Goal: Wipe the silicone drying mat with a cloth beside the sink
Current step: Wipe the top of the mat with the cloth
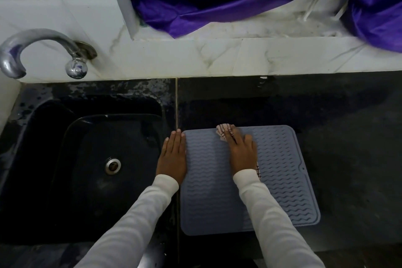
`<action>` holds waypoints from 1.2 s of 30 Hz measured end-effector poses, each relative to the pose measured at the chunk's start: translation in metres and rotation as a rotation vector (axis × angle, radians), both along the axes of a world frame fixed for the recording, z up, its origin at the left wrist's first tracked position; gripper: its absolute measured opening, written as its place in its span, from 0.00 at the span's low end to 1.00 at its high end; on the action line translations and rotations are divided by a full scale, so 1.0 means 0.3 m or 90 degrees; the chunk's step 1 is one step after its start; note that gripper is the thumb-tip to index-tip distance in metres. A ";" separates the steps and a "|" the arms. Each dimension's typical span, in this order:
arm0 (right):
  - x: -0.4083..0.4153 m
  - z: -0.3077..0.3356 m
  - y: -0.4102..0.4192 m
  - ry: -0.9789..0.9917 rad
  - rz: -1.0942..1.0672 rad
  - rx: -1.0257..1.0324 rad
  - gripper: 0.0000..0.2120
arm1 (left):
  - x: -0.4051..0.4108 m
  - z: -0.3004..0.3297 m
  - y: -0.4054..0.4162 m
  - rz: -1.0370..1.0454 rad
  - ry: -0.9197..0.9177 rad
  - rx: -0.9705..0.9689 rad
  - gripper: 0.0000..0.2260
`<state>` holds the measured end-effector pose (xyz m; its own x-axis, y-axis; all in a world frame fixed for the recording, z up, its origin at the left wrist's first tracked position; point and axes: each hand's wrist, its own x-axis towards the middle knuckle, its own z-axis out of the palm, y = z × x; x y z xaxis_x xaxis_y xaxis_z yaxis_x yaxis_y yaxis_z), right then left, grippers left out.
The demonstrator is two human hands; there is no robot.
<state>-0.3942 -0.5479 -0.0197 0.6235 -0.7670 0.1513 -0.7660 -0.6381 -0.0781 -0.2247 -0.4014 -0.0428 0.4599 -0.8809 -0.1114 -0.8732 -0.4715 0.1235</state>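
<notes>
No legible text — perhaps too dim.

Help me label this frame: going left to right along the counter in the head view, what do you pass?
Sink → left hand → right hand, pressing the cloth onto the drying mat → bare dark counter.

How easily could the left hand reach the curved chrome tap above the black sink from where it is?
Probably yes. The left hand lies flat at the grey silicone mat's left edge; only the open black sink lies between it and the curved chrome tap.
</notes>
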 end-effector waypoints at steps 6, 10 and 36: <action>-0.153 0.012 -0.128 0.024 -0.049 0.022 0.32 | -0.015 0.011 -0.006 0.022 0.006 0.014 0.27; -0.252 0.018 -0.208 0.022 -0.092 0.025 0.32 | -0.021 0.009 -0.007 0.027 -0.011 0.011 0.28; 0.023 0.057 0.039 -0.330 0.161 0.265 0.21 | 0.012 0.021 -0.009 -0.030 0.029 -0.021 0.26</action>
<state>-0.3871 -0.5363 -0.0026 0.7174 -0.6665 0.2029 -0.3960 -0.6297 -0.6683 -0.2211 -0.4042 -0.0366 0.4127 -0.9051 -0.1021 -0.8875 -0.4248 0.1783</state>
